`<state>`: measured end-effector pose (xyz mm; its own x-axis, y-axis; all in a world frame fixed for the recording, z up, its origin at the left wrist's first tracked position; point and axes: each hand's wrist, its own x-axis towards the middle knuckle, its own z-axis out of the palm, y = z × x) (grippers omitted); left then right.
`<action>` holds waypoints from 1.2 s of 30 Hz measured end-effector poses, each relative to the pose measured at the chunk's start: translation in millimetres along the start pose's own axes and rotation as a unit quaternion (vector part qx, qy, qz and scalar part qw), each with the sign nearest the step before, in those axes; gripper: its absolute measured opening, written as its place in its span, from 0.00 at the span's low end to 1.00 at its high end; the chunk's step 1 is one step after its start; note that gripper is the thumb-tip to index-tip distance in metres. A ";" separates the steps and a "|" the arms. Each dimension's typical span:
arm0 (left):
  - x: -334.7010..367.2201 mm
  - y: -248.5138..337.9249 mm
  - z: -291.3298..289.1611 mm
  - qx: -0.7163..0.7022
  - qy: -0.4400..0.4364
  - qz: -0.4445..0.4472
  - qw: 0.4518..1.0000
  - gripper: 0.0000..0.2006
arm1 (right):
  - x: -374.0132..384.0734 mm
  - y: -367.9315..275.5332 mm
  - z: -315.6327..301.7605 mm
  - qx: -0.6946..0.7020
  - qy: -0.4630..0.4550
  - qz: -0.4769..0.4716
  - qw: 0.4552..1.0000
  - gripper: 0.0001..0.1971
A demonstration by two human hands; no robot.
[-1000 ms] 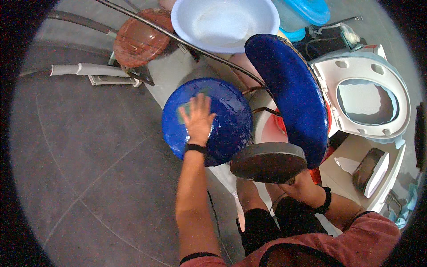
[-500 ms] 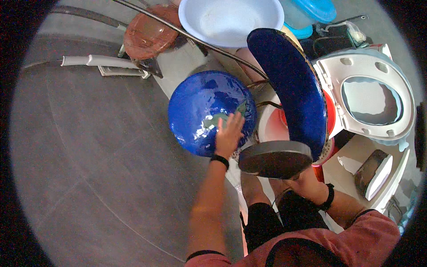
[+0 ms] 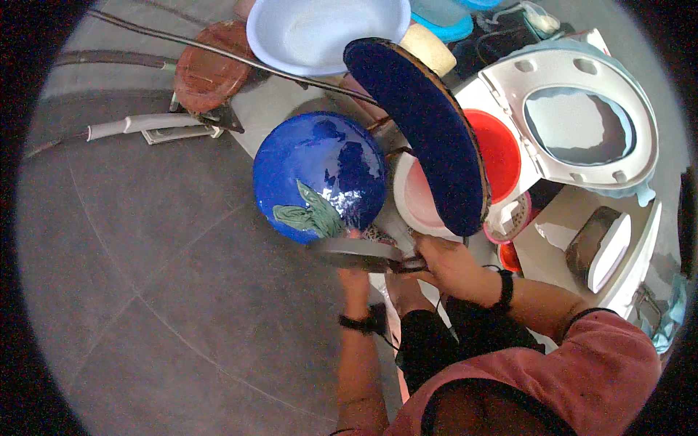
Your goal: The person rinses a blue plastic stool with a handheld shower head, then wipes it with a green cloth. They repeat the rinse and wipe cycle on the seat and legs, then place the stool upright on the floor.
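My right hand (image 3: 443, 261), a black band on its wrist, is closed round the short dark handle of a round, dark grey pan (image 3: 356, 251). The pan is tilted so that its rim shows nearly edge-on. Most of my left hand (image 3: 352, 280) is behind the pan; only a fingertip and the wrist side show, so its grip is hidden. Just past the pan, a crumpled green cloth (image 3: 309, 214) lies on the glossy blue round seat (image 3: 320, 145) of a chair. The chair's curved dark blue backrest (image 3: 429, 123) stands to the right.
A pale blue basin (image 3: 327, 33) and a brown round seat (image 3: 211, 65) are at the back. On the right are an upright white toilet-seat lid (image 3: 582, 120), a red bucket (image 3: 494, 152) and a brush-like block (image 3: 600, 247). A metal rod (image 3: 240, 54) crosses the back left.
The pan has moved left, from beside the backrest to the seat's near edge. My left hand has come back toward me behind it, and the green cloth lies nearer the seat's near side.
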<state>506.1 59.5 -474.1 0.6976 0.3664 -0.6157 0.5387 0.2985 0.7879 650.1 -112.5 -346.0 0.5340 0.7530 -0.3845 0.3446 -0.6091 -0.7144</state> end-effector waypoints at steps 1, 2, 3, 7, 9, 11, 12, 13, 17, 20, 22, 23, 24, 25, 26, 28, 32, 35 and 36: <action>-29.4 11.3 17.4 -0.146 -0.059 -0.016 0.987 0.26 | 3.7 -1.7 4.6 0.009 -0.007 0.003 1.000 0.16; -50.0 23.2 36.3 -0.224 -0.102 0.007 0.969 0.26 | 4.4 -3.1 6.9 0.018 0.012 -0.005 1.000 0.15; -71.2 35.9 55.9 -0.269 -0.078 -0.015 0.960 0.26 | 5.7 -5.0 10.1 0.039 0.011 0.003 0.999 0.14; -84.0 79.9 87.4 -0.272 -0.023 -0.156 0.949 0.29 | -5.0 -9.3 0.7 -0.053 0.004 -0.045 0.998 0.16; -81.3 96.0 99.3 -0.214 -0.013 -0.266 0.940 0.29 | -19.0 -7.3 -20.6 -0.052 0.014 -0.030 0.998 0.18; -82.3 107.1 124.6 -0.290 -0.039 -0.139 0.946 0.25 | -35.3 -3.0 -46.8 -0.072 0.052 -0.068 0.994 0.18; -85.4 113.0 135.0 -0.338 -0.036 -0.058 0.939 0.23 | -44.3 -1.7 -58.5 -0.085 0.056 -0.078 0.992 0.19; -87.4 119.6 135.8 -0.320 -0.053 -0.048 0.945 0.22 | -50.4 2.6 -68.5 -0.068 0.071 -0.097 0.990 0.16; -96.1 159.9 136.6 -0.413 -0.055 -0.031 0.909 0.23 | -106.1 30.8 -98.1 -0.011 0.212 -0.051 0.976 0.08; -106.9 205.4 124.1 -0.445 -0.063 0.016 0.893 0.25 | -123.4 50.3 -72.9 0.284 0.386 0.131 0.868 0.05; -99.3 234.8 112.5 -0.502 -0.077 0.005 0.862 0.22 | -118.5 61.1 -62.0 0.369 0.433 0.209 0.795 0.06; -96.4 248.3 104.4 -0.515 -0.074 -0.012 0.854 0.20 | -111.4 64.1 -60.3 0.317 0.388 0.236 0.833 0.07; -95.7 260.5 94.9 -0.525 -0.070 -0.033 0.847 0.18 | -98.5 66.1 -58.8 0.366 0.363 0.204 0.832 0.09; -92.8 270.3 87.4 -0.521 -0.072 0.009 0.851 0.17 | -79.6 66.7 -59.5 0.442 0.346 0.204 0.802 0.10; -91.9 279.9 78.5 -0.543 -0.033 0.017 0.839 0.16 | -56.3 67.5 -62.8 0.460 0.331 0.213 0.796 0.14; -88.2 298.2 53.6 -0.500 -0.012 0.078 0.863 0.17 | -25.2 73.8 -75.3 0.385 0.327 0.153 0.849 0.14; -87.2 334.5 -2.6 -0.319 0.088 0.203 0.922 0.19 | -7.7 82.4 -76.7 0.491 0.345 0.189 0.777 0.12; -87.0 352.7 -29.9 -0.220 0.152 0.247 0.931 0.17 | -28.9 97.2 -71.2 0.445 0.365 0.196 0.794 0.11; -85.0 354.3 -34.8 -0.212 0.189 0.267 0.921 0.17 | -37.2 104.6 -72.9 0.418 0.366 0.201 0.807 0.11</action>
<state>621.2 164.8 -143.0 0.5524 0.8170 -0.1652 -0.1228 0.2757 0.9534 722.6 -222.3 -363.8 0.8914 0.0010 -0.4533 -0.4476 -0.1553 -0.8806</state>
